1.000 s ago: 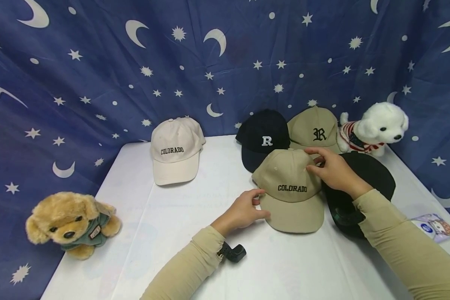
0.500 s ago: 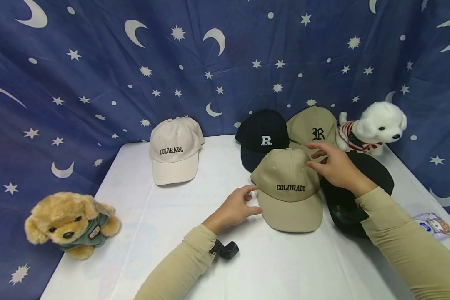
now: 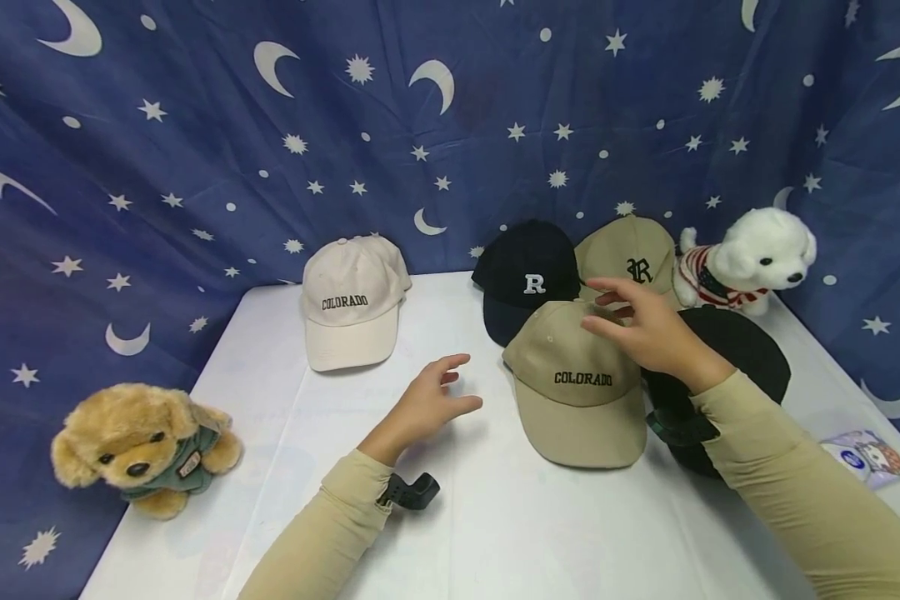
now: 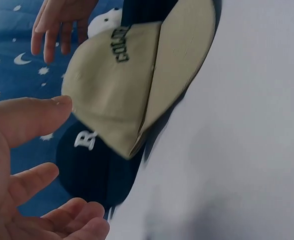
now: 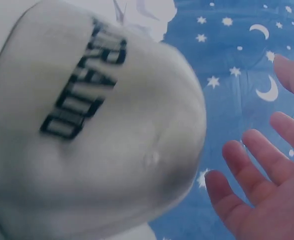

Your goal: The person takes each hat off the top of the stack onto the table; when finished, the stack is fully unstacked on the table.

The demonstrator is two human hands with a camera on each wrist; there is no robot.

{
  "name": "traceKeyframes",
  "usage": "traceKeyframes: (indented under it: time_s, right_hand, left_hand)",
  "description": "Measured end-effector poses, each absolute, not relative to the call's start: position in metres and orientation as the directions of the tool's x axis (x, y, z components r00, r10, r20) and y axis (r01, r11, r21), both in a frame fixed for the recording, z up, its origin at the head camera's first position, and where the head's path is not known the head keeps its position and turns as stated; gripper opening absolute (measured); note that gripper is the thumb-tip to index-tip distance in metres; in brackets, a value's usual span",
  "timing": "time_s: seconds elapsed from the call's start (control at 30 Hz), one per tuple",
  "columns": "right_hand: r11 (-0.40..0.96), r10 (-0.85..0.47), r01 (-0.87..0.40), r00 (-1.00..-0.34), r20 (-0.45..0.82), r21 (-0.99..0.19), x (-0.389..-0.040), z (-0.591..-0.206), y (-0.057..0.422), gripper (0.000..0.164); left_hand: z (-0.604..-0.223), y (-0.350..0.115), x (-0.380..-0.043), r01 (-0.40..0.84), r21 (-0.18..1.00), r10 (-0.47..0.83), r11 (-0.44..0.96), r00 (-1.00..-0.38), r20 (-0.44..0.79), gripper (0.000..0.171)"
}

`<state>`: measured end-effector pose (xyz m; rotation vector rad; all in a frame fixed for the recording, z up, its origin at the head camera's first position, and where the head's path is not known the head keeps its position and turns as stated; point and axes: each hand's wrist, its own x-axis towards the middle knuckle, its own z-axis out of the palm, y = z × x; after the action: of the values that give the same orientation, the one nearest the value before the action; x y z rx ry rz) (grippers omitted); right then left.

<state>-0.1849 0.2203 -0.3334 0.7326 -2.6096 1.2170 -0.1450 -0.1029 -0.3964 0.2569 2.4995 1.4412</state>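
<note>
A khaki baseball cap lettered COLORADO lies at the right of the table, its brim toward me. My right hand hovers over the upper right of its crown, fingers spread; in the right wrist view those fingers stand apart from the cap. Left of the cap, my left hand is in the air above the white table with relaxed fingers and holds nothing. Behind the khaki cap stand a dark navy cap with a white R and a tan cap with a black R, partly hidden.
A black cap lies partly under my right forearm. A cream COLORADO cap sits at the back left. A brown plush dog is at the left edge, a white plush dog at the back right. A purple card packet lies far right.
Both hands have come off the khaki cap, which stays in place. My left hand has moved left, away from its brim; my right hand has lifted and shifted slightly left over the crown.
</note>
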Motion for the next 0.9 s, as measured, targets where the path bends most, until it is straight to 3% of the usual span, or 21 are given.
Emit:
traceKeyframes:
  time_s: [0.33,0.9]
  right_hand:
    - [0.493,-0.455,-0.571,-0.812,0.365,-0.656,-0.189,-0.332,0.189,0.058]
    - [0.439,-0.548,-0.574,-0.781,0.300,-0.692,-0.198,-0.325,0.121,0.068]
  left_hand:
    - [-0.388,-0.138,-0.143,0.007,0.878,0.186,0.480,-0.978,-0.094,0.070]
    - [-0.371,-0.216,-0.152,0.051,0.840,0.074,0.540,-0.997,0.013,0.080]
